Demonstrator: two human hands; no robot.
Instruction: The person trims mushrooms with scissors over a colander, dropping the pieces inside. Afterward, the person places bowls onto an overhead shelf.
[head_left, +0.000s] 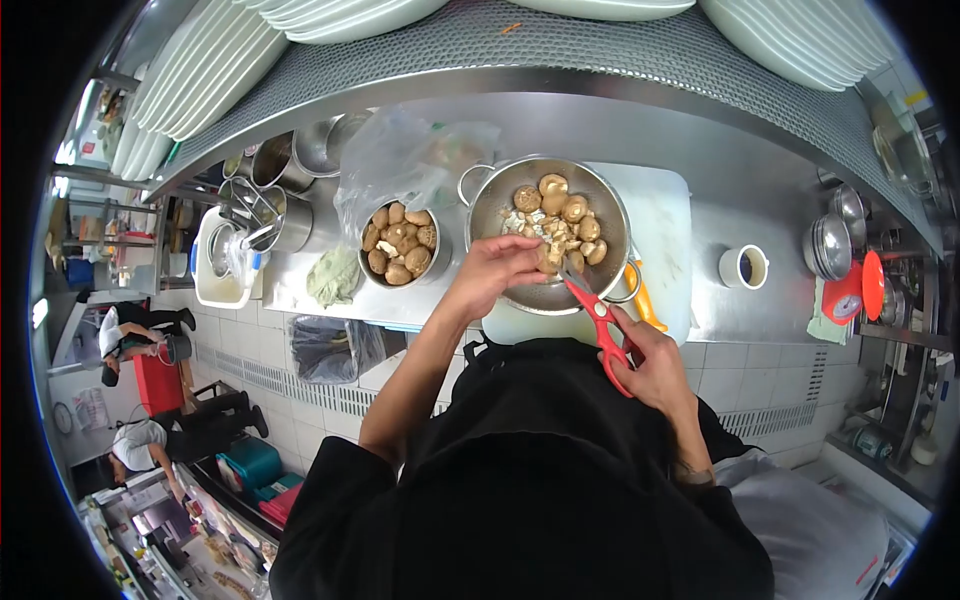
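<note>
My left hand (492, 272) pinches a mushroom (549, 256) over the near part of a steel colander (484, 215). My right hand (645, 360) grips red-handled scissors (603, 322), whose blade tips are at that mushroom. Inside the colander lie several brown mushrooms (574, 208) and pale cut pieces. The colander stands on a white cutting board (662, 215). An orange-handled tool (648, 303) rests on the board beside the colander. Left of the colander, a steel pot (441, 262) holds several whole mushrooms (399, 238).
Left are a plastic bag (385, 160), a green cloth (333, 277) and a white tub (218, 292). To the right stand a white cup (743, 267) and a red scale (842, 296). Plates (215, 70) line the shelf above. Two people (140, 445) are at far left.
</note>
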